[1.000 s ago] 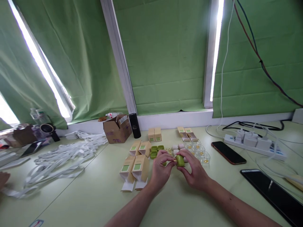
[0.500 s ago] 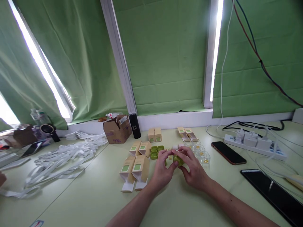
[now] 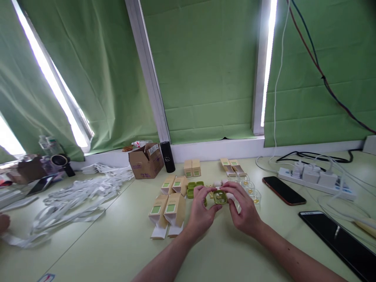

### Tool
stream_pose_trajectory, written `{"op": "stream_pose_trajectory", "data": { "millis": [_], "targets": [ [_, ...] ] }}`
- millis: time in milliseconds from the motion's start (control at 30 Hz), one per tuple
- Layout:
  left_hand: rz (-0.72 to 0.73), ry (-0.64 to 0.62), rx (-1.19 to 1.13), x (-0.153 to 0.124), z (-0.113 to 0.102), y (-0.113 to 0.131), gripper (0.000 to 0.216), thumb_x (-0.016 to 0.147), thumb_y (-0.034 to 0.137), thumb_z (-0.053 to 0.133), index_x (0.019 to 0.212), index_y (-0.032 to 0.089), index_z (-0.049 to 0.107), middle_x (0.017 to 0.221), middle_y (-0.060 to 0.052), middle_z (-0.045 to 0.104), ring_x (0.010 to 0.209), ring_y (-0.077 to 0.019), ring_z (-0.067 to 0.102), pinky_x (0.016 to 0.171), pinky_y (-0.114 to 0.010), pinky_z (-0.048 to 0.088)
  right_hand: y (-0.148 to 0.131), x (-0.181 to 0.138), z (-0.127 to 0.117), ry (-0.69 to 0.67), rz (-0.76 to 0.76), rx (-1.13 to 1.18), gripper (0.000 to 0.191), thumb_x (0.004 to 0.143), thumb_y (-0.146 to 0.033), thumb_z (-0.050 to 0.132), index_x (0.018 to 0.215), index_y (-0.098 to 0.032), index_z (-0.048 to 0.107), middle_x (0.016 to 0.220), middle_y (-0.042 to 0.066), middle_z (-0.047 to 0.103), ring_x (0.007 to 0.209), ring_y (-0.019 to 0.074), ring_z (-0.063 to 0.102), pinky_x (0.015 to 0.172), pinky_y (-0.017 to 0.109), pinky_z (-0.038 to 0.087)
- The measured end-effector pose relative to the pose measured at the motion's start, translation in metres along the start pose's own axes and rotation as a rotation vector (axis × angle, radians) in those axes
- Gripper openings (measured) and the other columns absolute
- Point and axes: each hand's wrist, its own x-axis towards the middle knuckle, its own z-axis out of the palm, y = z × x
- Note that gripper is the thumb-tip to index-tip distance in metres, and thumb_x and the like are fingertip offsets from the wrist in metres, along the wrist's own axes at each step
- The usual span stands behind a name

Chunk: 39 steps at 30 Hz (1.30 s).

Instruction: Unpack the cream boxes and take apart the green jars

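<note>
Between my two hands is a small square green case (image 3: 220,197), tilted so that its rimmed face, with something pale inside, shows to me. My left hand (image 3: 203,205) pinches its left side between thumb and fingers. On the opposite side, my right hand (image 3: 243,205) grips it the same way. Several like green cases (image 3: 195,188) sit just beyond my left hand. Clear round cups with yellow centres (image 3: 250,190) stand behind my right hand. To the left are several tan cartons with green labels (image 3: 174,207), the nearer ones with their white flaps out.
More tan cartons (image 3: 192,167) stand farther back, near a black cylinder (image 3: 167,156) and a cardboard box (image 3: 146,161). White straps (image 3: 85,196) lie heaped at left. On the right are a phone (image 3: 283,190), a tablet (image 3: 337,239) and a loaded power strip (image 3: 317,182). Another person's hand (image 3: 4,224) shows at the left edge.
The green case has turned so its open-looking face now points at me. My fingers have shifted to its two sides. At the far left, another person's hand has come further into view.
</note>
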Motion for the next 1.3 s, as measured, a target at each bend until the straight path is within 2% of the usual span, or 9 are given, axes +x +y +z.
{"op": "stream_pose_trajectory", "data": {
  "millis": [167,367,633,1300],
  "targets": [
    [0.136,0.044,0.1,-0.0018,0.0005,0.0006,0.049,0.073,0.002,0.08,0.115,0.024,0.068,0.111,-0.006,0.073,0.112,-0.0282,0.054,0.099,-0.047,0.051,-0.0011,0.001,-0.0008,0.027,-0.059,-0.135,0.031,0.093,-0.009,0.059,0.119,-0.023,0.069,0.11,0.012,0.059,0.103,0.0276,0.06,0.085,0.045,0.057],
    [0.26,0.03,0.179,-0.0044,0.0016,0.0029,0.054,0.073,0.0,0.08,0.119,0.025,0.066,0.114,-0.005,0.075,0.112,-0.0279,0.056,0.103,-0.049,0.05,-0.0038,0.0036,-0.0022,0.013,-0.079,-0.235,0.023,0.093,-0.009,0.059,0.104,-0.022,0.075,0.097,0.009,0.058,0.095,0.026,0.055,0.081,0.043,0.052],
    [0.289,0.002,0.208,-0.0063,0.0009,0.0042,0.05,0.078,0.003,0.077,0.121,0.026,0.067,0.118,-0.007,0.074,0.114,-0.029,0.057,0.103,-0.053,0.051,-0.0051,0.0035,-0.0018,-0.005,-0.091,-0.282,0.02,0.093,-0.01,0.058,0.091,-0.022,0.074,0.093,0.008,0.058,0.092,0.0246,0.052,0.077,0.04,0.05],
    [0.299,0.004,0.301,-0.0081,0.002,0.0009,0.049,0.083,0.007,0.074,0.127,0.028,0.066,0.122,-0.007,0.074,0.117,-0.0309,0.056,0.105,-0.056,0.05,-0.005,0.0056,0.0004,0.007,-0.117,-0.287,0.021,0.097,-0.008,0.053,0.086,-0.021,0.066,0.086,0.007,0.059,0.085,0.0229,0.051,0.071,0.038,0.044]
  ]
}}
